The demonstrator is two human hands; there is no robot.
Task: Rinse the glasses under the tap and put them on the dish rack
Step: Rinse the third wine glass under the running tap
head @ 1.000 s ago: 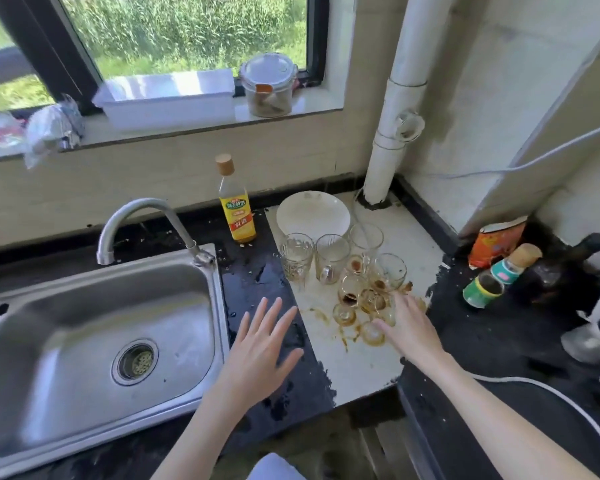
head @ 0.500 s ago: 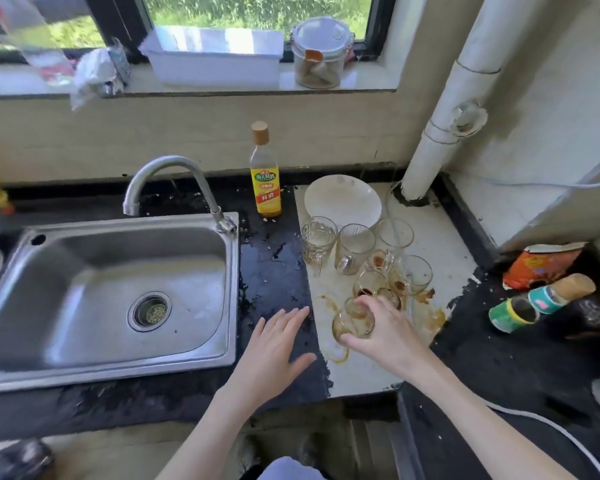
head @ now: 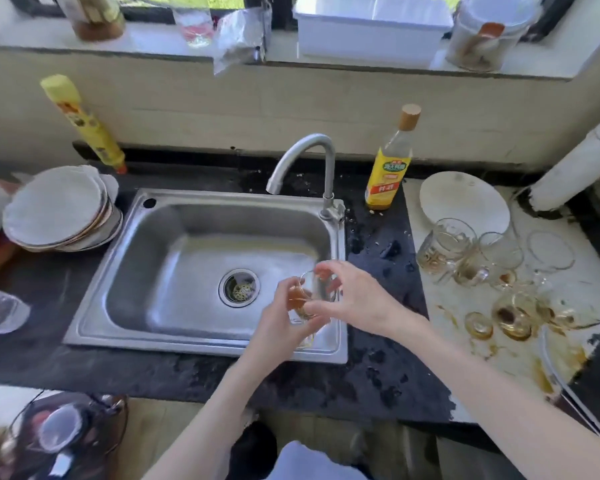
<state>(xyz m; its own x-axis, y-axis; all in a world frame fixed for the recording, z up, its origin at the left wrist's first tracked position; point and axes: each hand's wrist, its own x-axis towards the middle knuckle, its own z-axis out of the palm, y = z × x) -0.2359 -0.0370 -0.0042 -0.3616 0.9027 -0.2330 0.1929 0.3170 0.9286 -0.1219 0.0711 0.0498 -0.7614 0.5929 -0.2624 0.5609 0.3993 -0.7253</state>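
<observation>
Both hands meet on one small glass point(head: 309, 299) over the near right corner of the sink point(head: 174, 244). Left hand point(head: 284, 327) comes up from below, fingers curled around the glass's lower part. Right hand point(head: 354, 299) reaches in from the right, forearm angled across the dark counter point(head: 378, 375), fingertips pinching the rim and side. Glass holds some brown liquid and is blurred; tilt unclear. Tap point(head: 305, 161) stands at the far right edge of the sink, spout pointing left; no water visible. Remaining dirty glasses point(head: 465, 251) cluster on the stained white surface at right, near a white plate point(head: 465, 199). Yellow-label bottle point(head: 390, 168) stands right of the tap.
</observation>
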